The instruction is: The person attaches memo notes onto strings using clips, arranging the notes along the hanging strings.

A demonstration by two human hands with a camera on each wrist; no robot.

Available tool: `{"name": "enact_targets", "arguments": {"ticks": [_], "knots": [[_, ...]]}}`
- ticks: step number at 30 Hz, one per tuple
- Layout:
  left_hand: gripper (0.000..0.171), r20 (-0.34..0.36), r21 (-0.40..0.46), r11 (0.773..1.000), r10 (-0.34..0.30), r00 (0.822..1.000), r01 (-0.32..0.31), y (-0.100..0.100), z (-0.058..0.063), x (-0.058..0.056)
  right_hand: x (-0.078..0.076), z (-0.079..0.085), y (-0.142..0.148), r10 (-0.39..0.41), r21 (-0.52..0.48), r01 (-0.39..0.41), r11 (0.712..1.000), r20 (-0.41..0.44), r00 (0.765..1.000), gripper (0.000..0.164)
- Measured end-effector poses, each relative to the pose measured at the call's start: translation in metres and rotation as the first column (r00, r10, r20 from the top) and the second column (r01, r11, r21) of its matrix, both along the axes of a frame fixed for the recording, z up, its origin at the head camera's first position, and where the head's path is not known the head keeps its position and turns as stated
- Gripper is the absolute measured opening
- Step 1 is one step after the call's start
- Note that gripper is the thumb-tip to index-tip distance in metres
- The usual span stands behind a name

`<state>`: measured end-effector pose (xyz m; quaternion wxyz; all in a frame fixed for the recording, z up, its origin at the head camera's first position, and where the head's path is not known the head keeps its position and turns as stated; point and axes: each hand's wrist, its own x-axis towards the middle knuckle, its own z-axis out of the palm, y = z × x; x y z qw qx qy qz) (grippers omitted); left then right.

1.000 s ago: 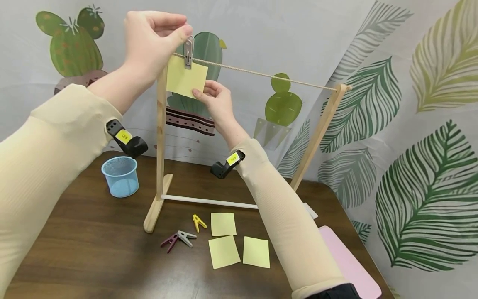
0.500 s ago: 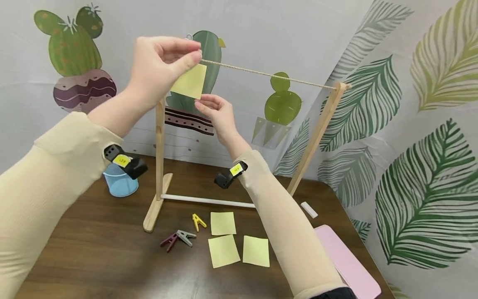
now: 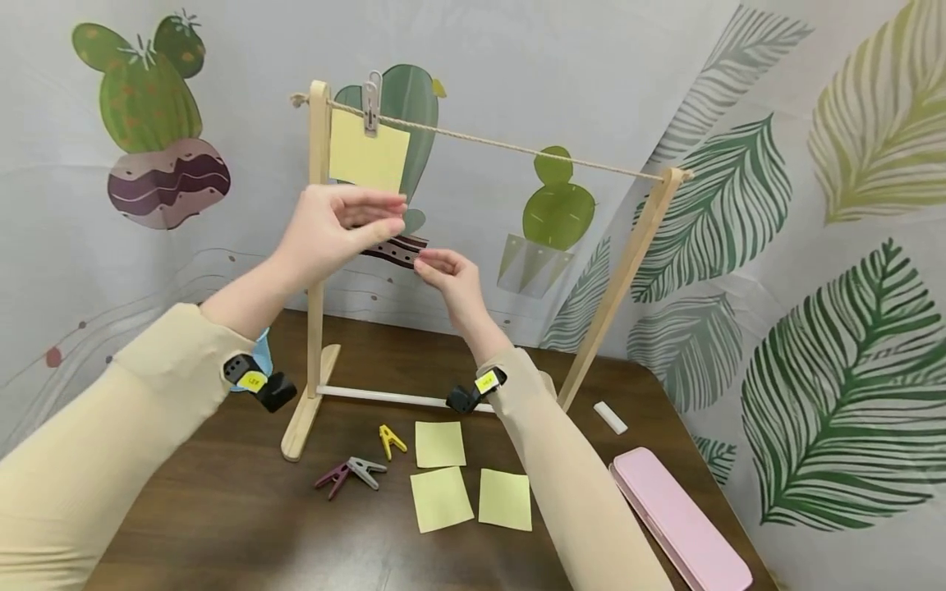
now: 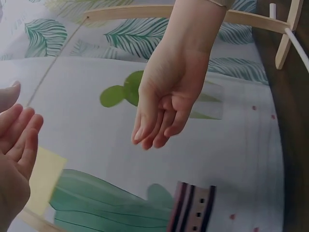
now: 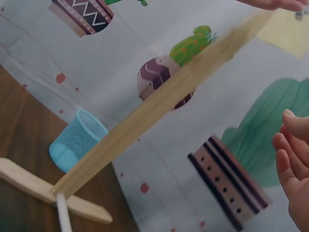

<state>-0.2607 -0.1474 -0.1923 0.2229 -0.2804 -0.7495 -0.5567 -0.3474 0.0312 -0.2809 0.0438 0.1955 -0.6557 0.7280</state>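
A yellow sticky note (image 3: 367, 152) hangs from the rope (image 3: 502, 144) near the left post, held by a grey clothespin (image 3: 371, 105). Just below the note, my left hand (image 3: 343, 226) is in the air with relaxed fingers and nothing in them. Lower and to its right is my right hand (image 3: 456, 287), its fingers loosely bent and holding nothing; the left wrist view shows this right hand (image 4: 171, 96) too. On the table lie several more sticky notes (image 3: 442, 498), a yellow clothespin (image 3: 392, 441), a purple clothespin (image 3: 334, 478) and another grey clothespin (image 3: 365, 471).
The wooden frame (image 3: 316, 246) stands across the back of the table, with a white bar (image 3: 392, 396) low between its posts. A blue mesh cup (image 5: 77, 140) is behind the left forearm. At the right are a pink case (image 3: 680, 517) and a white block (image 3: 610, 417).
Both hands have come away from the hanging note and clothespin and moved downward. The left let go of the clothespin, the right of the note's corner. The note stays clipped on the rope.
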Motion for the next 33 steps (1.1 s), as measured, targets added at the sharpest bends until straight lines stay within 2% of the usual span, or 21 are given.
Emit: {"name": "enact_targets", "arguments": {"ticks": [6,9,18,22,28,33], "knots": [[0.037,0.062,-0.143,0.99,-0.003,0.998,0.012,-0.003,-0.038,-0.007,0.007,-0.035,0.016,-0.044,0.07,0.043,0.997,0.008,0.999,0.032],[0.04,0.107,-0.168,0.986,-0.006,0.994,0.024,-0.004,-0.058,-0.01,0.012,-0.05,0.024,-0.06,0.093,0.059,0.994,0.013,0.998,0.032],[0.041,0.218,-0.064,0.997,-0.029,0.975,0.044,-0.004,-0.119,-0.015,0.028,-0.09,0.047,-0.08,0.124,0.07,0.99,0.072,0.994,0.03],[0.041,0.28,-0.008,0.999,-0.035,0.959,0.039,-0.003,-0.145,-0.017,0.032,-0.108,0.055,-0.086,0.112,0.074,0.991,0.106,0.991,0.028],[0.042,0.326,0.04,0.998,-0.054,0.944,0.043,0.0,-0.18,-0.02,0.037,-0.132,0.066,-0.093,0.125,0.074,0.989,0.15,0.984,0.031],[0.044,0.359,0.083,0.994,-0.09,0.929,0.064,0.005,-0.206,-0.021,0.053,-0.132,0.074,-0.086,0.129,0.062,0.99,0.187,0.979,0.03]]}}
